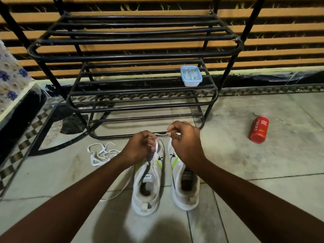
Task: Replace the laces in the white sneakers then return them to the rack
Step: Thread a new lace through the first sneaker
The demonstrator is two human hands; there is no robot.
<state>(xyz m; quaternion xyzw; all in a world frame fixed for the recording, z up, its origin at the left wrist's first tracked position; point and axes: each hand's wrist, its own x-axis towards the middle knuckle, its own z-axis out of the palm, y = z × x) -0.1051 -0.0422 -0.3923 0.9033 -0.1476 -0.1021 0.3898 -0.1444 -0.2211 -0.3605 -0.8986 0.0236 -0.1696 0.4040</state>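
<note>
My left hand and right hand each pinch the lace; I should even both ends before threading further.

Left hand covers forefoot of left white mesh sneaker; right hand hides toe of right white mesh sneaker. White flat lace vanishes into both. Tongue label I can't read. Black metal rack cut off at top. Pale blue plastic tub, contents unclear.
</note>
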